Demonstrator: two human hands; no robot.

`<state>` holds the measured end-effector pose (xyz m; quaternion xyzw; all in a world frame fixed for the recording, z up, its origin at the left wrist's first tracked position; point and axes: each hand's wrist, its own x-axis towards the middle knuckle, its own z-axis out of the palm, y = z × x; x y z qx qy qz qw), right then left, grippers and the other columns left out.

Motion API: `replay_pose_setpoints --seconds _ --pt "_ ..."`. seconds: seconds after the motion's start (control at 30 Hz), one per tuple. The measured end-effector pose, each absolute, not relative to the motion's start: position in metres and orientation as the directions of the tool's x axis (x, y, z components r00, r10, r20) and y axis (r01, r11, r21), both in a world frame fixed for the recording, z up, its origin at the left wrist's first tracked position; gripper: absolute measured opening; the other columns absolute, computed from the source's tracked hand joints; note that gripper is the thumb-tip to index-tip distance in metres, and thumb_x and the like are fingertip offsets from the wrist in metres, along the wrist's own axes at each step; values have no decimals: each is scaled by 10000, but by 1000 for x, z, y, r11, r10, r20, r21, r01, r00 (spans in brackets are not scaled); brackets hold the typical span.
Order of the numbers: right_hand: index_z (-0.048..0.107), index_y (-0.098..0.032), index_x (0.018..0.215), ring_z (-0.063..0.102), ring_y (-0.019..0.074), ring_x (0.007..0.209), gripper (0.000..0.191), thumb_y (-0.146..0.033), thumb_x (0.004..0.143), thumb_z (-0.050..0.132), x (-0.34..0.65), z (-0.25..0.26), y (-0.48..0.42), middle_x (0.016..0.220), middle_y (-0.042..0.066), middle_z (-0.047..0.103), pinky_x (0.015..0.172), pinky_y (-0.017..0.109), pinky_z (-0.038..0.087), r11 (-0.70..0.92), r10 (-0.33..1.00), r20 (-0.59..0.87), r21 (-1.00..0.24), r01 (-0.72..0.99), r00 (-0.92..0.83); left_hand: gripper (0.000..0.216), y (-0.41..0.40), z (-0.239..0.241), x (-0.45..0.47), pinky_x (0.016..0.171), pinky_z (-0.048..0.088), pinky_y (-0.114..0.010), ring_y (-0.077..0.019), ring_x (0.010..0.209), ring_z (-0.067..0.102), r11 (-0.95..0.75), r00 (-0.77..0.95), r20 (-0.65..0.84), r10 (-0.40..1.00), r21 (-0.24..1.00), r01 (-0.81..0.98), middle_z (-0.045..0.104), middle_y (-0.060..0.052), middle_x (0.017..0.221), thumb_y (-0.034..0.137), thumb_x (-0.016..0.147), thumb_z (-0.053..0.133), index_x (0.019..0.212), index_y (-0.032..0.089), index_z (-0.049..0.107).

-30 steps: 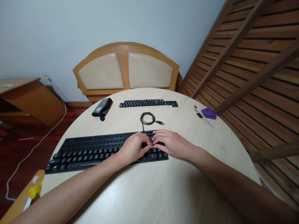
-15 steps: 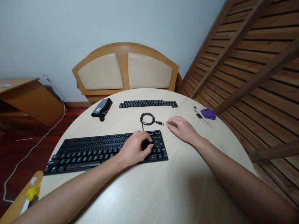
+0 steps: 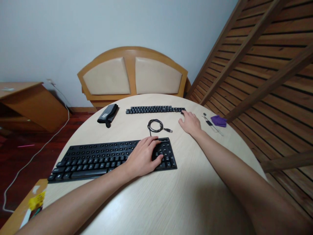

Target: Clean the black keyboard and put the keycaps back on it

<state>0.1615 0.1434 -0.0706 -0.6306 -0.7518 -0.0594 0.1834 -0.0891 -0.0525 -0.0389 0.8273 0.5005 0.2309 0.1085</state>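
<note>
A black keyboard [image 3: 95,165] lies on the round table, with bare switch spots in its upper rows and keycaps in the lower rows. My left hand [image 3: 144,156] rests over its right part, fingers apart, covering some of the number keys. Farther back, loose black keycaps [image 3: 151,109] stand in neat rows. At the right end of those rows, my right hand [image 3: 190,121] reaches a keycap with its fingertips, the thumb held apart. Between keyboard and keycaps lies the coiled black USB cable [image 3: 155,125].
Back left on the table [image 3: 186,199] is a folded black pouch [image 3: 107,113]. A purple cloth [image 3: 218,121] and small thin tools [image 3: 212,124] lie at the right. Behind stands a chair [image 3: 133,70]; a slatted wooden panel [image 3: 264,81] borders the right side.
My right hand has moved away from beside the USB plug to the right end of the loose keycaps. My left hand stays over the keyboard, its fingers spread wider.
</note>
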Motion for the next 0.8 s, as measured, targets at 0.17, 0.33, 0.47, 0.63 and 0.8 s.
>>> replay_pose_setpoints --seconds 0.17,0.33,0.47,0.63,0.8 --pt "551 -123 1360 575 352 1108 466 -338 953 478 155 -73 158 1202 203 642 902 439 468 96 939 341 -128 987 -48 437 -53 -39 -89 1152 421 -504 -315 1331 522 -474 389 277 879 419 774 556 -153 1433 339 913 624 1297 135 578" --pt "595 -128 1251 582 324 1096 346 -283 975 454 153 -70 153 1182 189 649 889 407 471 95 941 333 -105 990 -55 420 -53 -39 -89 1141 431 -517 -314 1319 534 -484 393 289 873 418 769 566 -148 1424 340 912 626 1284 150 580" --pt "634 -93 1149 592 315 1095 267 -217 986 462 151 -63 141 1151 200 668 904 391 468 151 946 300 -79 985 -121 422 -52 -39 -89 1139 434 -516 -314 1317 536 -487 397 287 872 411 771 564 -151 1426 341 914 619 1285 142 579" --pt "670 -113 1094 613 306 1109 213 -217 993 514 152 -55 109 1149 180 691 901 379 478 294 932 242 -66 954 -270 419 -52 -38 -89 1141 432 -520 -318 1321 534 -486 402 278 872 403 776 562 -156 1428 340 917 614 1283 139 579" --pt "674 -186 1103 677 243 1029 167 -264 994 574 161 -44 66 1103 81 748 880 347 497 485 864 245 -178 856 -439 417 -52 -40 -89 1138 433 -515 -312 1317 533 -490 399 291 870 407 771 565 -150 1422 335 922 616 1292 148 574"
